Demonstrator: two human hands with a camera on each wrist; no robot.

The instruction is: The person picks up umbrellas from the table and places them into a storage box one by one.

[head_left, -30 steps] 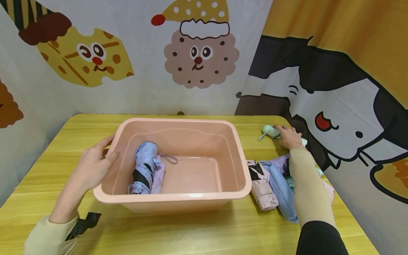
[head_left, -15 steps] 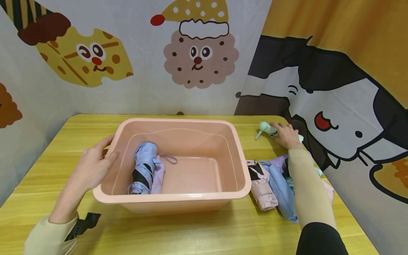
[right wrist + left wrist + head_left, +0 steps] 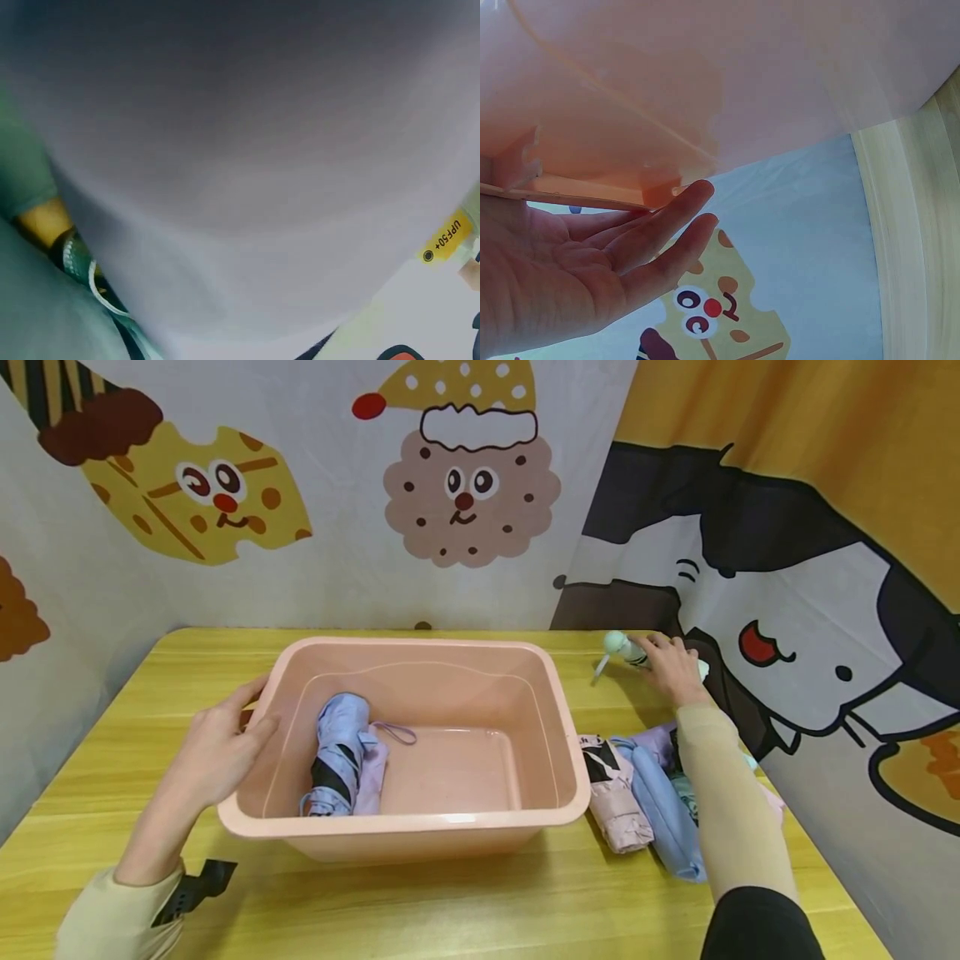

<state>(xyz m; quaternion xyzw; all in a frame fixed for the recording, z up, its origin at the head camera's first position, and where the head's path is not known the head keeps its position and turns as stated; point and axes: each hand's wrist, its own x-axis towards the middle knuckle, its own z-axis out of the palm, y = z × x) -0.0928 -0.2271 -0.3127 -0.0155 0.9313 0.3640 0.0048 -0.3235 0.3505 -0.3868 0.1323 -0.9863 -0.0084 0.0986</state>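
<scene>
A pink plastic tub (image 3: 405,827) stands on the table, with a folded blue-and-black umbrella (image 3: 342,760) and a lilac one (image 3: 372,777) lying along its left side. My left hand (image 3: 217,739) holds the tub's left rim, thumb on top; its long fingers (image 3: 664,225) extend beneath the rim in the left wrist view. At the back right, my right hand (image 3: 673,670) grips a mint-green folded umbrella (image 3: 619,646) above the table, its strap hanging down. The right wrist view is mostly blocked by a blurred pale surface; a yellow UPF50+ label (image 3: 446,236) shows at its edge.
Right of the tub lie several folded umbrellas, among them a pale pink one (image 3: 621,810), a blue one (image 3: 667,818) and a purple one (image 3: 656,743), partly hidden by my right forearm. A cartoon-print curtain (image 3: 337,593) borders the wooden table (image 3: 420,910).
My right hand has moved slightly up and left with the mint-green umbrella, whose strap now hangs more steeply. The left hand and the tub have stayed in place.
</scene>
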